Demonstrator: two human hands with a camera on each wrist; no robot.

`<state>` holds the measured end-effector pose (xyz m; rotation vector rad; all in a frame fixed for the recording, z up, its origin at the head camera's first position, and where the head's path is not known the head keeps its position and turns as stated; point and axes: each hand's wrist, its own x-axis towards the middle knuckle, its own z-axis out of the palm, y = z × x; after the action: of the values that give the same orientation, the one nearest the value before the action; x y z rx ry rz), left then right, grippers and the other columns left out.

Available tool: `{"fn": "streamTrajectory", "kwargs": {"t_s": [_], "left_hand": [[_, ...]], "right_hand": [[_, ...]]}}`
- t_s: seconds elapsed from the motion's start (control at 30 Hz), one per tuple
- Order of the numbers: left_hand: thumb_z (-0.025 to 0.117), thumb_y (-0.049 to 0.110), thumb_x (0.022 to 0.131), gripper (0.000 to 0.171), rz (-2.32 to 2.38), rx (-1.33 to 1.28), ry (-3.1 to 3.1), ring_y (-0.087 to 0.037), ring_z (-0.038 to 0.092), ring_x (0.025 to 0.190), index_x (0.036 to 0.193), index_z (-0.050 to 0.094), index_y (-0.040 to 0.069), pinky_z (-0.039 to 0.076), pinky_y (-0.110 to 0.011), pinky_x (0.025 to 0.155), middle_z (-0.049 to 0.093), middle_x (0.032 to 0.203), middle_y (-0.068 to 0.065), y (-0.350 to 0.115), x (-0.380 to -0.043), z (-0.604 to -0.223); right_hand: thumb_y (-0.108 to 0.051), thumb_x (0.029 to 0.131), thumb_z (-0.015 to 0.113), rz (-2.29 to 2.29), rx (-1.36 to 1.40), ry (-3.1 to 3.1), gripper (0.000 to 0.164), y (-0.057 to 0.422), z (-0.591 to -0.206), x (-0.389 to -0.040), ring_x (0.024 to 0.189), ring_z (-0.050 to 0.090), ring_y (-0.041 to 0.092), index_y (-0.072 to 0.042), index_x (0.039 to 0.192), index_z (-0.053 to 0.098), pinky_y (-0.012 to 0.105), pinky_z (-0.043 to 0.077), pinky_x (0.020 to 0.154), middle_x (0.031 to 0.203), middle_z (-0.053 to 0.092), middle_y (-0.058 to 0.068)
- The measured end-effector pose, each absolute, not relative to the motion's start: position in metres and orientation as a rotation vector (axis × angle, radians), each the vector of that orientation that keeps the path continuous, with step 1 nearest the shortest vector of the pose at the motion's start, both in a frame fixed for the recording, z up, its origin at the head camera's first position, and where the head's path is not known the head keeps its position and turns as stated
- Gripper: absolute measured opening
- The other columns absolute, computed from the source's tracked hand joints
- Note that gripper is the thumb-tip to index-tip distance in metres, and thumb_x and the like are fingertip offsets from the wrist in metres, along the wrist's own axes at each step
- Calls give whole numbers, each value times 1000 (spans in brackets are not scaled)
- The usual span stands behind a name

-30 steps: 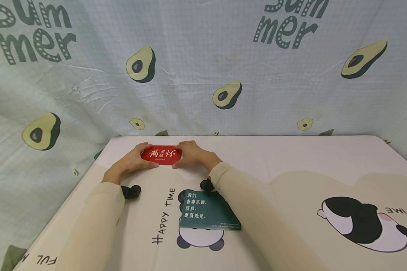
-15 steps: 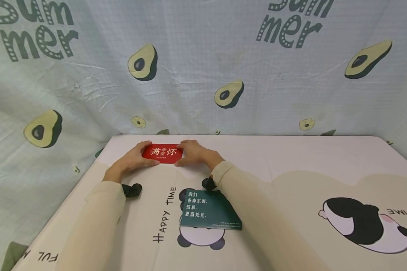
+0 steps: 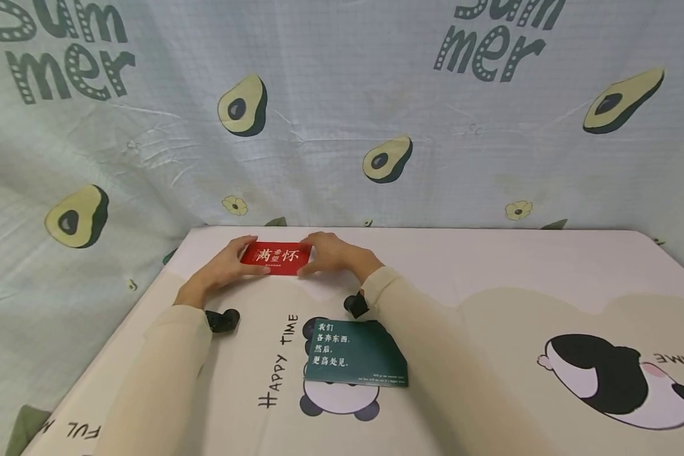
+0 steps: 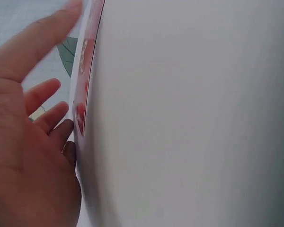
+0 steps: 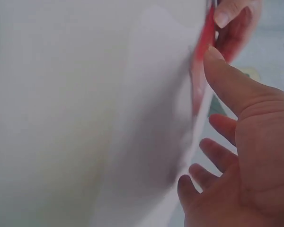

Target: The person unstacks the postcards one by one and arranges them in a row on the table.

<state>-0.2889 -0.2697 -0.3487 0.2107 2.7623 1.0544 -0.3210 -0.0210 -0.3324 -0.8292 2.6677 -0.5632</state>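
Observation:
A small red card (image 3: 276, 258) with white Chinese characters lies at the far left of the table. My left hand (image 3: 223, 265) holds its left end, thumb along the front edge and index finger at the back corner. Around the right end is my right hand (image 3: 336, 254), its thumb tip by the front corner and its fingers spread loosely. In the right wrist view the right thumb (image 5: 232, 80) overlaps the card, while the other fingers stand off it. Nearer me lies a dark green card (image 3: 356, 353) with white text, its right side partly behind my right sleeve.
The tablecloth (image 3: 490, 266) has panda drawings and lettering printed on it. Behind the table hangs a pale curtain (image 3: 319, 107) with avocado prints. A black wrist camera (image 3: 223, 320) sits on my left wrist, another camera (image 3: 356, 305) on my right.
My right hand has shifted slightly right, easing away from the red card's right end. The red card and left hand stay in place on the table; the whole view drifts slightly right.

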Motion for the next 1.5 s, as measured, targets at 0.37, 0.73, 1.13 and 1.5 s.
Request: {"fn": "streamTrajectory", "kwargs": {"t_s": [0.37, 0.73, 1.13, 1.5], "left_hand": [[62, 48, 88, 80, 1019, 218, 2914, -47, 26, 134, 151, 28, 12, 28, -65, 102, 24, 153, -20, -268, -275, -316], [65, 43, 87, 75, 1002, 506, 2960, -42, 35, 130, 147, 34, 12, 34, -63, 99, 35, 148, -17, -242, -235, -309], [76, 45, 77, 84, 1010, 754, 2815, -31, 33, 136, 147, 37, 21, 32, -60, 103, 38, 149, -5, -189, -180, -327], [81, 41, 72, 88, 980, 858, 2689, -28, 25, 140, 145, 39, 16, 29, -56, 106, 35, 150, -3, -161, -151, -335]], "right_hand": [[-38, 90, 65, -639, -796, 2703, 63, 30, -305, -306, 135, 33, 25, -11, 142, 45, 45, 30, 109, 146, 40, 9], [-36, 91, 65, -715, -917, 2759, 55, 93, -313, -273, 133, 37, 25, -6, 135, 51, 43, 32, 108, 140, 46, 9], [-41, 91, 64, -690, -1040, 2775, 56, 117, -318, -227, 131, 38, 24, -8, 134, 51, 42, 37, 105, 139, 45, 5], [-46, 88, 66, -681, -1069, 2751, 59, 131, -318, -177, 131, 37, 22, -15, 135, 50, 41, 40, 103, 141, 42, 1]]}}
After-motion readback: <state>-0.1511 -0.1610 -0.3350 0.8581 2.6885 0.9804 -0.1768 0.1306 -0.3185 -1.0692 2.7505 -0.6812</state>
